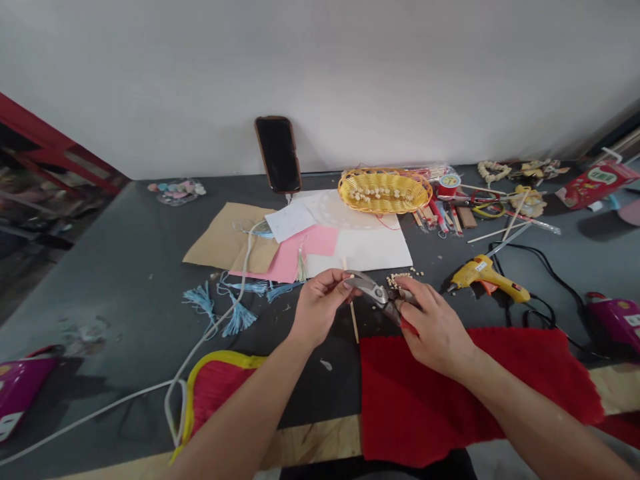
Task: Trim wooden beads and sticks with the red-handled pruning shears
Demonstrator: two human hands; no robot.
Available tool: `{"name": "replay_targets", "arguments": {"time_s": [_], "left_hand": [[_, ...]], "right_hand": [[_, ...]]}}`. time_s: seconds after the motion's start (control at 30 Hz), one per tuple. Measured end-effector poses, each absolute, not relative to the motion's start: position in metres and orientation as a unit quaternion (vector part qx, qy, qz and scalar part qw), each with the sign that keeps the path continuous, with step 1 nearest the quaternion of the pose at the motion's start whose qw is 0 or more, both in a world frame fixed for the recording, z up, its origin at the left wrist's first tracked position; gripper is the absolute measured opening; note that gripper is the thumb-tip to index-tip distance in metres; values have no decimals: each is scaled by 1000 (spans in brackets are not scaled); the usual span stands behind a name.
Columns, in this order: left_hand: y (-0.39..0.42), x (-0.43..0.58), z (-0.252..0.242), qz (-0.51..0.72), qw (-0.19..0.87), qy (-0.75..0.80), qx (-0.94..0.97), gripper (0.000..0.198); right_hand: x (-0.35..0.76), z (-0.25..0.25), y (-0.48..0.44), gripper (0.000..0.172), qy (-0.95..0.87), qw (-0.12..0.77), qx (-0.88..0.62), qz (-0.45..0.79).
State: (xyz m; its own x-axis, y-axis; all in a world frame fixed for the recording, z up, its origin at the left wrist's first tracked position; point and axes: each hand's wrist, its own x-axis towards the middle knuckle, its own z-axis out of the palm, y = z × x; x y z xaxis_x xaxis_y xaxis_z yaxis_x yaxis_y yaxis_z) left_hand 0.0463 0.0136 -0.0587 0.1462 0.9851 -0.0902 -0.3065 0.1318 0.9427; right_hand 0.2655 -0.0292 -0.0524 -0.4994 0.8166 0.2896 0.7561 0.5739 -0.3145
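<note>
My right hand (435,327) is wrapped round the red-grip handles of a pair of pruning shears (373,288), which point up and to the left. My left hand (323,303) pinches right by the tips of the blades; a tiny pale bit shows there, too small to name. Beneath the hands, a thin wooden stick (355,320) lies on the dark table. Just past the shears is a little heap of small pale beads or cut pieces (399,279), partly covered by my right fingers. A red cloth (425,393) spreads below my right hand.
A yellow woven basket (385,200) with pale pieces sits on white paper (373,243). Right of it are scissors (487,203) and a yellow glue gun (490,279) with a black cord. Blue tassels (239,319) and a white cable (245,267) lie left. A phone (279,155) leans against the wall.
</note>
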Motion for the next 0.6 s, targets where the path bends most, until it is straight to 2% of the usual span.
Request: {"name": "replay_targets", "arguments": {"time_s": [0.6], "left_hand": [[11,50,-50,486,615,427,452,13]], "right_hand": [[264,-48,-30,29,-865,219,-448,64]]}}
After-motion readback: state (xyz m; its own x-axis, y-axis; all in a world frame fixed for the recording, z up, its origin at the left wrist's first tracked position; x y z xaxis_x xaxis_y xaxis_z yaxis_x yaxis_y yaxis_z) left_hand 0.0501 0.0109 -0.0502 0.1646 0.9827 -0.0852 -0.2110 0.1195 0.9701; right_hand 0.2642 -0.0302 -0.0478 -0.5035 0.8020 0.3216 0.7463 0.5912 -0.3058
